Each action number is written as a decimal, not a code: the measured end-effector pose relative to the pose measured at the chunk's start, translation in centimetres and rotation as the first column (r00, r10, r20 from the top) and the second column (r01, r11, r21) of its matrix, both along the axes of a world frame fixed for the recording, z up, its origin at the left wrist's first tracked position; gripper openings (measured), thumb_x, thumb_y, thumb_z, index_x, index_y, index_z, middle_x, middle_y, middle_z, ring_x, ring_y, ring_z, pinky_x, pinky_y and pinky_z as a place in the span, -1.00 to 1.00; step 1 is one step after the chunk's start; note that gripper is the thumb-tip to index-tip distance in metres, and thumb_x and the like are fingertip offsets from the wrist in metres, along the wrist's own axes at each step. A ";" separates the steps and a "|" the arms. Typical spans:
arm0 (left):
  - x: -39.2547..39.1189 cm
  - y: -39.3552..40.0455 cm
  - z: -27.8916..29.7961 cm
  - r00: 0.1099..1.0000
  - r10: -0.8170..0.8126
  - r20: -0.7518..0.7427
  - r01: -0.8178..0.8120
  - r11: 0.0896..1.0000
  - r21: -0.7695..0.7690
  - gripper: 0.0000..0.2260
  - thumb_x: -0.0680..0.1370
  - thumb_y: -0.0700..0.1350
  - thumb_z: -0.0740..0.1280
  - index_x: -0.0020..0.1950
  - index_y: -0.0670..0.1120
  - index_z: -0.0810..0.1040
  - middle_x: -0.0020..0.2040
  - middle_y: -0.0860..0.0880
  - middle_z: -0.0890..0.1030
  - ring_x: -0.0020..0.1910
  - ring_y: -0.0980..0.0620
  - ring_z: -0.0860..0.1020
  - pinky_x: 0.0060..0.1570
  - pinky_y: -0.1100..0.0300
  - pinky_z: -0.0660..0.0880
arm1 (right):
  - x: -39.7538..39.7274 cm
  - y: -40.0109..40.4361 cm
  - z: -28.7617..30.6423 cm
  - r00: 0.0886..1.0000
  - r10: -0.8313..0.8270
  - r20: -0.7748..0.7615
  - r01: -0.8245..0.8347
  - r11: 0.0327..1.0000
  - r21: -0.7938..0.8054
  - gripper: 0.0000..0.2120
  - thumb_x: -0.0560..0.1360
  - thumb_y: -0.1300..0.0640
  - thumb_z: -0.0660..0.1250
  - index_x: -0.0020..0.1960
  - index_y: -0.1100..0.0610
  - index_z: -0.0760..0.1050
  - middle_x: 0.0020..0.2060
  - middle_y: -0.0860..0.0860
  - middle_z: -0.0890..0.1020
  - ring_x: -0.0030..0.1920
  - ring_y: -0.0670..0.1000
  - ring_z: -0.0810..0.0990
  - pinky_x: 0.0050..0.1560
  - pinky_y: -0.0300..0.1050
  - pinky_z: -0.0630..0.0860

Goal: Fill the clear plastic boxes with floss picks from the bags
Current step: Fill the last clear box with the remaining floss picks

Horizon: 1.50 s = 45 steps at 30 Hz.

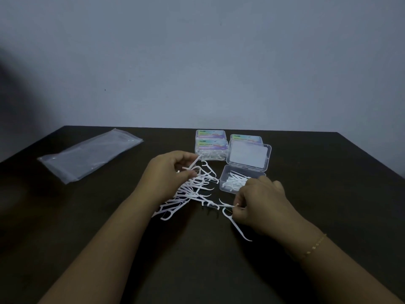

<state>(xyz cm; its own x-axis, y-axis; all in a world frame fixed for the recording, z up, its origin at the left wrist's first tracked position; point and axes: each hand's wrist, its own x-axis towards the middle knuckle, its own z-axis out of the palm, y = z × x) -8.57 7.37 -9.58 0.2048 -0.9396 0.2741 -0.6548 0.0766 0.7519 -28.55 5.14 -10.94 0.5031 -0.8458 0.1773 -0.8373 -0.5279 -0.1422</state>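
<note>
A loose pile of white floss picks (pixel 192 191) lies on the dark table (pixel 87 216) in front of me. My left hand (pixel 168 172) hovers over the pile's far end and pinches a few floss picks (pixel 192 165). My right hand (pixel 260 200) pinches a floss pick (pixel 219 205) just in front of an open clear plastic box (pixel 223 183) that holds several picks, its lid (pixel 249 156) standing up behind. Another pick (pixel 237 227) sticks out under the right hand.
Three shut clear boxes with coloured labels (pixel 211 145) stand at the back, two of them stacked, the third (pixel 245 138) behind the open lid. A flat clear plastic bag (pixel 87 154) lies at the table's far left. A plain wall rises behind the table.
</note>
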 end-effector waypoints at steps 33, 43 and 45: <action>-0.9 -0.7 -1.7 0.987 -0.003 -0.160 -0.023 0.987 -0.157 -0.67 0.43 -0.23 0.48 0.10 0.08 0.58 -0.13 0.20 0.62 -0.20 0.37 0.55 -0.18 0.52 0.46 | -0.9 -3.4 -0.1 0.922 -0.141 0.361 0.180 0.981 -0.075 -0.58 0.41 -0.36 0.19 -0.12 -0.08 0.64 -0.09 -0.14 0.55 0.02 -0.08 0.31 -0.04 -0.08 0.15; -0.9 -1.1 -2.1 0.992 0.001 -0.123 -0.019 0.988 -0.150 -0.67 0.43 -0.20 0.48 0.18 0.00 0.61 -0.09 0.17 0.62 -0.16 0.25 0.57 -0.13 0.39 0.51 | -0.8 -2.4 -0.2 0.987 -0.020 0.158 0.037 0.994 -0.108 -0.80 0.53 -0.07 0.24 0.10 -0.15 0.57 0.04 -0.17 0.54 0.17 -0.08 0.34 -0.02 -0.10 0.07; -0.8 -1.0 -2.1 0.988 -0.001 -0.153 -0.023 0.987 -0.157 -0.66 0.43 -0.21 0.48 0.18 -0.01 0.61 -0.08 0.15 0.64 -0.14 0.22 0.59 -0.08 0.34 0.54 | -1.1 -2.6 0.1 0.983 -0.042 0.180 0.056 0.996 -0.074 -0.79 0.56 -0.02 0.22 0.12 -0.16 0.58 0.08 -0.18 0.57 0.18 -0.08 0.35 -0.04 -0.11 0.05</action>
<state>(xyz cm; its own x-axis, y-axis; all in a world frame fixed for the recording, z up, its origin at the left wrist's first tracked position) -9.37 6.37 -11.66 0.2657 -0.8846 0.3833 -0.5351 0.1954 0.8219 -29.61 2.53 -10.88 0.4160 -0.8484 0.3274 -0.8272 -0.5025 -0.2512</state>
